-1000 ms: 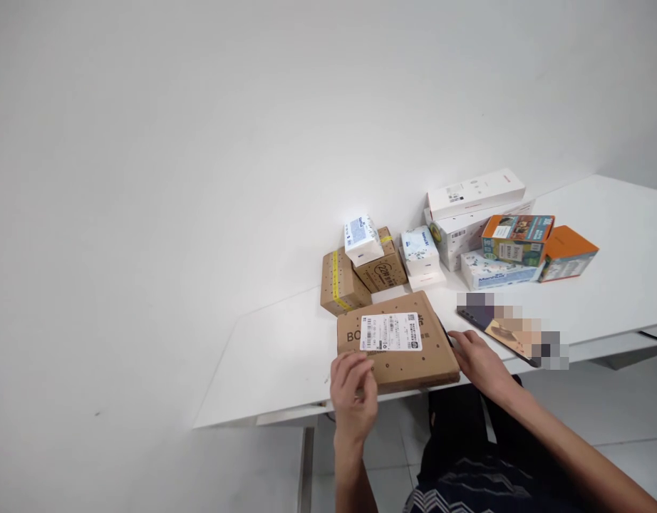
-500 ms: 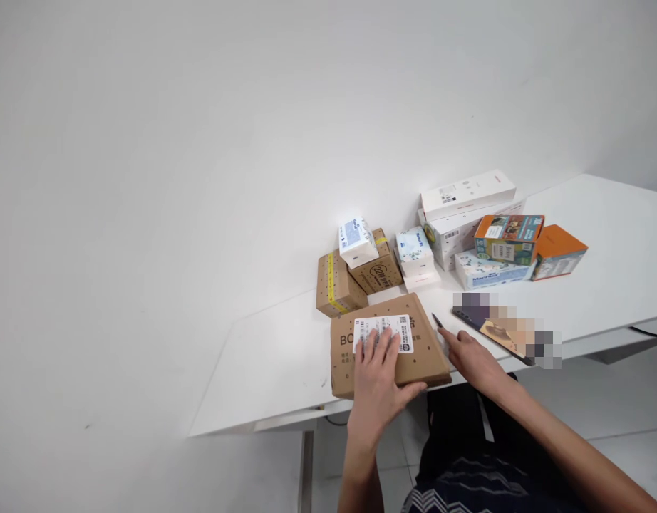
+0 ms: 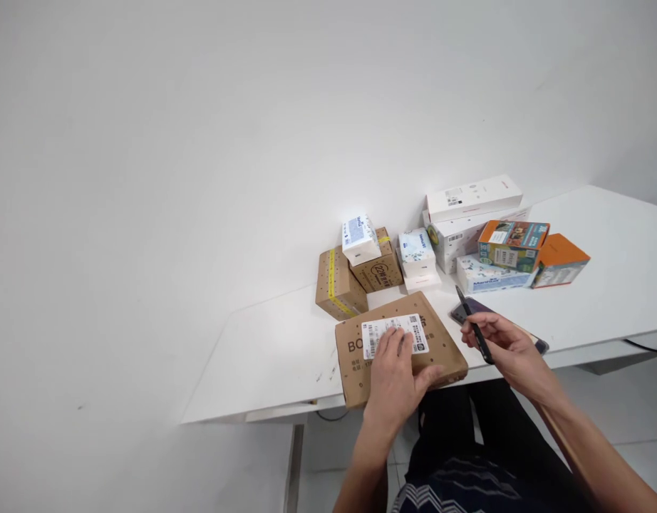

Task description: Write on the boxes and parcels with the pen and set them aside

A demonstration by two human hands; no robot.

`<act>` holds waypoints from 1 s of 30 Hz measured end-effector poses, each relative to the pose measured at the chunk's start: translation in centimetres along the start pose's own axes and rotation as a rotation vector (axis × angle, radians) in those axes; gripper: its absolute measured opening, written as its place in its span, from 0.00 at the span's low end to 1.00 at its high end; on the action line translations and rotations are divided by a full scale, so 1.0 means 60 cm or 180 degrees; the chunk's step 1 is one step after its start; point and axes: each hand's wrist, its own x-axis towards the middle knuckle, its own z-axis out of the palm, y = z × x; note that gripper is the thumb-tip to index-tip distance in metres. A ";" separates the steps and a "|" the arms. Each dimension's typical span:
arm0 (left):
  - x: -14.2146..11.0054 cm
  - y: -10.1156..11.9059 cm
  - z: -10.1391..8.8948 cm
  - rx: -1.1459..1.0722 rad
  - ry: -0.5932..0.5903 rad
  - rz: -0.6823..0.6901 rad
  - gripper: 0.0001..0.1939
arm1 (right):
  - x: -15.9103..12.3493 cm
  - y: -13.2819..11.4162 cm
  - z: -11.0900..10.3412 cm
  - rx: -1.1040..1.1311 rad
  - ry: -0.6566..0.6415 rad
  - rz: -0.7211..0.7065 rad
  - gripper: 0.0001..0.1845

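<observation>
A flat brown cardboard parcel [image 3: 440,340] with a white shipping label [image 3: 374,335] lies at the near edge of the white table [image 3: 264,363]. My left hand [image 3: 395,374] lies flat on top of the parcel, fingers spread over the label. My right hand [image 3: 507,349] is raised just right of the parcel and grips a thin black pen-like tool [image 3: 472,324], its tip pointing up and away. A dark phone [image 3: 459,312] lies on the table partly behind that hand.
Behind the parcel stand two small brown boxes [image 3: 336,285] with yellow tape, white tissue packs [image 3: 417,251], long white boxes [image 3: 472,196] and orange boxes [image 3: 561,258]. The wall is close on the left. My dark-clothed lap shows under the table edge.
My left hand moved from the parcel's near left corner onto its top. My right hand left the parcel's right edge, picked up the black tool and lifted it.
</observation>
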 end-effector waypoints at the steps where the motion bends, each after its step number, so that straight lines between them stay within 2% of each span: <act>1: 0.005 0.003 0.000 0.0002 0.0017 -0.0020 0.24 | 0.002 -0.014 0.007 -0.0113 0.0037 -0.0111 0.16; 4: 0.021 0.012 0.003 0.0115 0.0111 -0.0177 0.13 | 0.014 -0.051 0.038 -0.0459 0.0280 -0.0400 0.13; 7: 0.030 0.019 0.007 0.0312 0.0172 -0.0286 0.09 | 0.034 -0.074 0.073 -0.0598 0.0351 -0.0418 0.17; 9: 0.031 0.020 0.009 0.0377 0.0157 -0.0286 0.08 | 0.051 -0.079 0.094 -0.0638 0.0131 -0.0338 0.15; 13: 0.027 0.017 0.014 0.0234 0.0267 -0.0351 0.08 | 0.090 -0.068 0.126 -0.0513 -0.0615 -0.0078 0.16; 16: 0.026 0.014 0.019 0.0214 0.0463 -0.0343 0.11 | 0.112 -0.055 0.144 -0.0792 -0.0720 -0.0266 0.12; 19: 0.026 0.012 0.023 0.0237 0.0529 -0.0264 0.10 | 0.119 -0.046 0.154 -0.1089 -0.0600 -0.0515 0.06; 30: 0.030 0.010 0.017 -0.0003 0.0299 -0.0260 0.10 | 0.111 -0.040 0.152 -0.1578 -0.0685 -0.0468 0.08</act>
